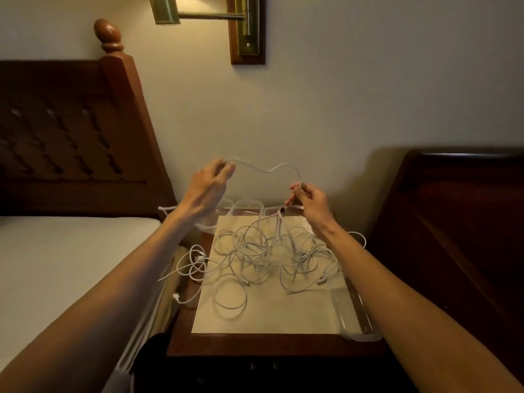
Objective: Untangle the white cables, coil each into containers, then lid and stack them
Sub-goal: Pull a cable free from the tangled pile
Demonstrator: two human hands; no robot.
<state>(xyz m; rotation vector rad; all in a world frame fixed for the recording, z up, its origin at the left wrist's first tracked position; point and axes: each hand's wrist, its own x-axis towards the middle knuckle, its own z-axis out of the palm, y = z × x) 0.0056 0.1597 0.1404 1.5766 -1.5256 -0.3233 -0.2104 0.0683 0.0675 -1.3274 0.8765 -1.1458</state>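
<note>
We are untangling: left hand (209,184) and right hand (310,199) each pinch one white cable (266,168); next, draw it free of the tangle (266,251) mid-worktop.

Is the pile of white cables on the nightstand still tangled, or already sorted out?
Still tangled. The white cables lie in overlapping loops on the nightstand; left hand and right hand hold one strand raised above it.

No legible text, label, brand or number anywhere in view.
</note>
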